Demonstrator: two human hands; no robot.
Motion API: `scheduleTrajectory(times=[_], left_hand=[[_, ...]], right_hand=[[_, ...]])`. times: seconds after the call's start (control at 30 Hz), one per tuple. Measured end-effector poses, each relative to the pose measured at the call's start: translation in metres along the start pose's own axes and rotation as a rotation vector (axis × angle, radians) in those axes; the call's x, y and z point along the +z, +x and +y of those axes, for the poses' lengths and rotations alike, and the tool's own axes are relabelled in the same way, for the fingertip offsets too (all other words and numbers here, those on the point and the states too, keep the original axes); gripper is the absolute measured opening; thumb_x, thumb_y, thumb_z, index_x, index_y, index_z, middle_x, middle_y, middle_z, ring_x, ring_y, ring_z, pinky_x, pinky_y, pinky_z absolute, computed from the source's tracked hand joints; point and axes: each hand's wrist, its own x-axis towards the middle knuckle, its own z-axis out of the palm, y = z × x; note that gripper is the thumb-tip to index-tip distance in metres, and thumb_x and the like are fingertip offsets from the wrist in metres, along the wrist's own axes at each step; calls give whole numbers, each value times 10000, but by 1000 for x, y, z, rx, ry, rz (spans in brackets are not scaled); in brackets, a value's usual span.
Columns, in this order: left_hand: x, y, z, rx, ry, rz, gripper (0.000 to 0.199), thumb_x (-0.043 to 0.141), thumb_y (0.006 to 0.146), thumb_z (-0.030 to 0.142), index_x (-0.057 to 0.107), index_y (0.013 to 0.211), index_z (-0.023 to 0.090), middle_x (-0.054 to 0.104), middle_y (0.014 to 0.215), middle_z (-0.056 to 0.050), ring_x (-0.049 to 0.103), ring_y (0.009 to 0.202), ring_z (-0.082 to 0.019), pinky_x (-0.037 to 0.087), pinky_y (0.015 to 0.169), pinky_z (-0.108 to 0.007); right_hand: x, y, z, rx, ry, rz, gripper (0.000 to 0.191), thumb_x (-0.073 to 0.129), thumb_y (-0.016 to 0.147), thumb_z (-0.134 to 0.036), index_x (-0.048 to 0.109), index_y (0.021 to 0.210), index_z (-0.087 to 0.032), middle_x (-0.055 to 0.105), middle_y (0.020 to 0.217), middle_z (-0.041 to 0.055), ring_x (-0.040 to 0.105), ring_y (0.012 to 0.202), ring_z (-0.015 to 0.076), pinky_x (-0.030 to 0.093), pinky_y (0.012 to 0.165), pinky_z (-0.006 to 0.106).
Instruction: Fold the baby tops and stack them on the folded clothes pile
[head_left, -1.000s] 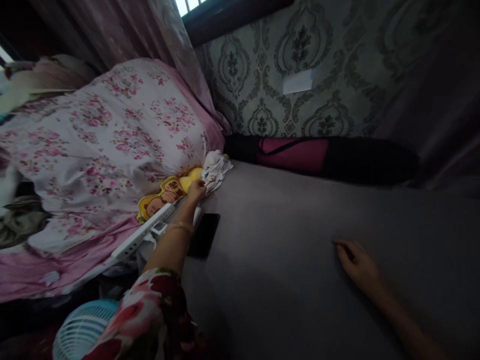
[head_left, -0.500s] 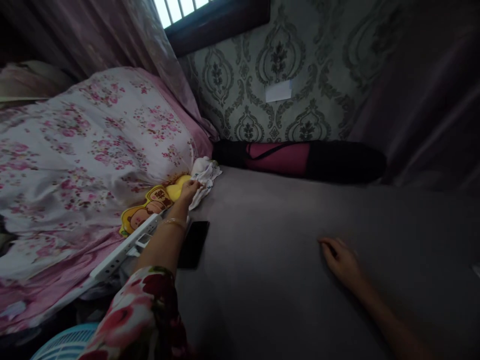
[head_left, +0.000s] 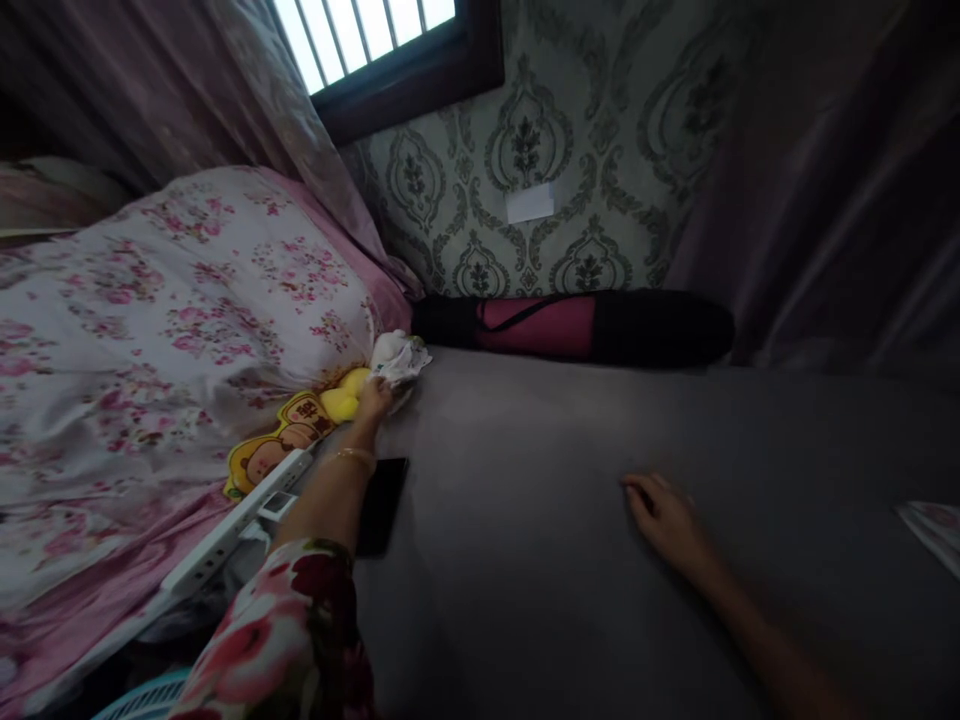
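My left hand [head_left: 375, 398] is closed on the near edge of a crumpled white cloth [head_left: 401, 362] with small dark marks, at the left end of the grey surface [head_left: 517, 480]. Just left of this hand lies a yellow plush item [head_left: 343, 396], with a yellow cartoon cushion [head_left: 271, 452] beside it. A black phone [head_left: 384, 505] lies flat by my left wrist. My right hand [head_left: 664, 512] rests on the grey surface at the right, fingers curled together, holding nothing that shows.
A white power strip [head_left: 238, 520] with plugs runs along the left edge. The floral bedding [head_left: 195, 310] is heaped at the left. A black and maroon rolled bag [head_left: 555, 326] lies against the wall. Part of a pale packet [head_left: 934, 530] shows at the far right.
The view has shifted, showing more of the window and the packet at right. My left hand has drawn slightly nearer, and the cloth is more bunched up. My right hand keeps its pose.
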Motion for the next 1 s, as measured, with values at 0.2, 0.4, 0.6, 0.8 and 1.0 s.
scheduleTrajectory(times=[0.2, 0.4, 0.6, 0.8, 1.0], left_hand=[[19, 25, 67, 41, -410, 48, 448, 570, 772, 524, 592, 1038, 164, 637, 818, -7, 585, 710, -121, 477, 691, -236], [49, -15, 139, 54, -893, -298, 362, 719, 685, 367, 604, 953, 152, 648, 784, 9, 607, 737, -127, 484, 703, -236], [63, -66, 210, 189, -892, -761, 409, 798, 632, 382, 643, 909, 125, 663, 763, -9, 593, 661, -112, 462, 635, -214], [65, -96, 261, 403, -753, -1015, 377, 745, 726, 414, 653, 929, 109, 662, 809, -28, 588, 685, -104, 447, 631, -200], [83, -86, 239, 441, -705, -936, 310, 681, 712, 245, 646, 1001, 136, 658, 930, -30, 591, 811, -127, 447, 717, -212]], right_hand=[[0, 2, -1, 8, 12, -14, 320, 408, 870, -355, 690, 946, -222, 669, 866, 64, 630, 811, 218, 472, 717, 345], [-3, 8, -3, 84, 200, -58, 308, 427, 857, -400, 685, 881, -233, 697, 882, 70, 652, 833, 232, 513, 772, 384], [-36, 33, -51, 76, 424, 13, 420, 567, 824, -446, 598, 1195, -252, 634, 1234, 87, 598, 1121, 245, 459, 984, 427], [-35, 61, -79, 3, 612, 6, 405, 603, 798, -437, 610, 1115, -185, 679, 1127, 87, 616, 1053, 244, 475, 944, 400], [-83, 60, -42, 48, 450, -18, 303, 442, 838, -343, 688, 940, -198, 724, 873, 45, 661, 826, 224, 526, 762, 351]])
